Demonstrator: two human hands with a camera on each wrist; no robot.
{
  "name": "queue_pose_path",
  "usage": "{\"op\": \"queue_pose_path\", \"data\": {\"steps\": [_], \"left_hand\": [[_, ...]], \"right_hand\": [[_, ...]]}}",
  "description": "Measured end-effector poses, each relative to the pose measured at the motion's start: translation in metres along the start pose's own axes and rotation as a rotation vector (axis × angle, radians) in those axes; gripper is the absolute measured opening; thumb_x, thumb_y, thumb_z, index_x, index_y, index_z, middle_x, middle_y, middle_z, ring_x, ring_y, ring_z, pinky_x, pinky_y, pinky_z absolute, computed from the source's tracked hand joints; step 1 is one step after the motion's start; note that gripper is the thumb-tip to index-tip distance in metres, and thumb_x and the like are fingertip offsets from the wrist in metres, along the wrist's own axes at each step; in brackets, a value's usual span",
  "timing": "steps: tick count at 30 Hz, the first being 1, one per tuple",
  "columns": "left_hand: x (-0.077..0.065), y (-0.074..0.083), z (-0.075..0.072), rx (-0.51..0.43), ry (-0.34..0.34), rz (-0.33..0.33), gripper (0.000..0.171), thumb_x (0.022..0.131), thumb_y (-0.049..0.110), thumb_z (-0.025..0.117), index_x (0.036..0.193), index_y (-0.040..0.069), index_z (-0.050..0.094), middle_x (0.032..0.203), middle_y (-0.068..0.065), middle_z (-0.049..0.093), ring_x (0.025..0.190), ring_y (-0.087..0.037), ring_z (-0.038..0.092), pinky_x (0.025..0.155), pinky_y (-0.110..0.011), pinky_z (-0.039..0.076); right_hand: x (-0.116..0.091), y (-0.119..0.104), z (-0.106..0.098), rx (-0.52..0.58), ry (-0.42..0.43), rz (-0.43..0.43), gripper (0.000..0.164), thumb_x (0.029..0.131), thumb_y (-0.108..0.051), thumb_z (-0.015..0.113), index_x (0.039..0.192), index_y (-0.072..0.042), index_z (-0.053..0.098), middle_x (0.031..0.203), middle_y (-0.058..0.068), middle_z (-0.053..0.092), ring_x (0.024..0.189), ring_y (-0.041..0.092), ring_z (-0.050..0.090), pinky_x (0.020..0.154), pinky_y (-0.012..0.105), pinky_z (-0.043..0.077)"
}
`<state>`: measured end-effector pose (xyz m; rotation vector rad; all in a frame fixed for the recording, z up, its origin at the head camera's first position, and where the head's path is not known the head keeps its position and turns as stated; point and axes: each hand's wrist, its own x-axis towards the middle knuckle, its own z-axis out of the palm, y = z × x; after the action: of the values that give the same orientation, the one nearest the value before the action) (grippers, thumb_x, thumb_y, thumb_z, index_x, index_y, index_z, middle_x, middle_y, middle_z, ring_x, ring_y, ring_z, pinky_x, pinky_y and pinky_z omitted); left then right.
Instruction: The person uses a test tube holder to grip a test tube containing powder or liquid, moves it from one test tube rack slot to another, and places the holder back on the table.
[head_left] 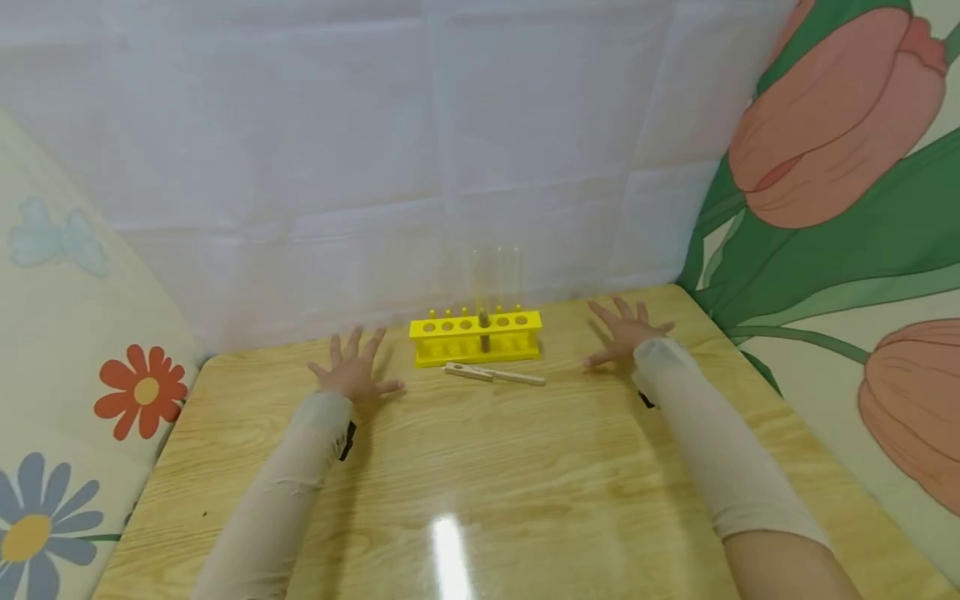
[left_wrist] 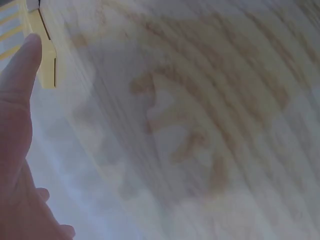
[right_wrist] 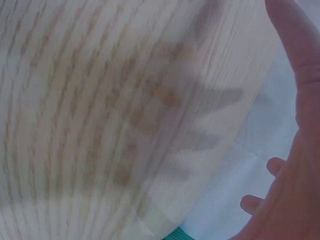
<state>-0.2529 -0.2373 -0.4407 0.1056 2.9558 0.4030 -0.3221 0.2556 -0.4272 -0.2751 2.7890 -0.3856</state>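
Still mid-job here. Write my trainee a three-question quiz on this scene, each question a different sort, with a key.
1. Multiple choice: on the wood-grain table, where does the slim, pale wooden clamp lie, from the person's viewpoint?
A) Behind the low yellow plastic rack
B) In front of the rack
C) Upright in a rack hole

2. Fill in: the clear, upright tubes stand in the ____ half of the rack, from the person's viewpoint.

3. Open question: what are the bare left hand and bare right hand holding?

Key: 1. B. 2. right. 3. Nothing; both have their fingers spread.
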Motion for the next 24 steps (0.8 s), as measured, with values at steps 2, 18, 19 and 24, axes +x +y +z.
{"op": "queue_pose_path", "data": {"steps": [2,18,19,24], "left_hand": [[0.001,0.001,0.004,-0.012,0.021,0.017,0.105,0.088,0.060,0.069,0.164,0.026,0.005,0.168,-0.019,-0.007,0.147,-0.057,-0.012,0.095,-0.093,-0.003],[0.016,0.007,0.018,-0.296,0.208,0.145,0.072,0.101,0.031,0.064,0.156,0.002,0.027,0.165,-0.026,0.009,0.149,-0.050,0.015,0.117,-0.068,0.026],[0.016,0.008,0.018,-0.317,0.209,0.146,0.070,0.102,0.030,0.063,0.155,0.001,0.028,0.164,-0.026,0.010,0.148,-0.050,0.016,0.117,-0.067,0.026],[0.019,0.014,0.021,-0.416,0.209,0.149,0.062,0.104,0.024,0.060,0.152,-0.003,0.032,0.161,-0.027,0.020,0.146,-0.047,0.024,0.120,-0.062,0.026]], "right_hand": [[-0.001,0.000,0.000,0.017,-0.004,-0.001,0.124,0.073,-0.063,0.082,0.164,-0.026,0.006,0.166,0.025,-0.011,0.143,0.063,-0.017,0.088,0.096,-0.003],[0.011,-0.033,0.028,0.113,0.027,-0.149,0.104,0.086,-0.045,0.079,0.157,0.004,0.021,0.155,0.039,0.019,0.140,0.058,0.020,0.111,0.073,0.029],[0.011,-0.036,0.030,0.111,0.024,-0.161,0.102,0.087,-0.045,0.079,0.156,0.006,0.023,0.153,0.040,0.023,0.139,0.058,0.023,0.112,0.071,0.029],[0.012,-0.051,0.038,0.124,0.010,-0.233,0.088,0.090,-0.043,0.075,0.148,0.009,0.035,0.145,0.036,0.038,0.133,0.051,0.037,0.112,0.065,0.036]]}}
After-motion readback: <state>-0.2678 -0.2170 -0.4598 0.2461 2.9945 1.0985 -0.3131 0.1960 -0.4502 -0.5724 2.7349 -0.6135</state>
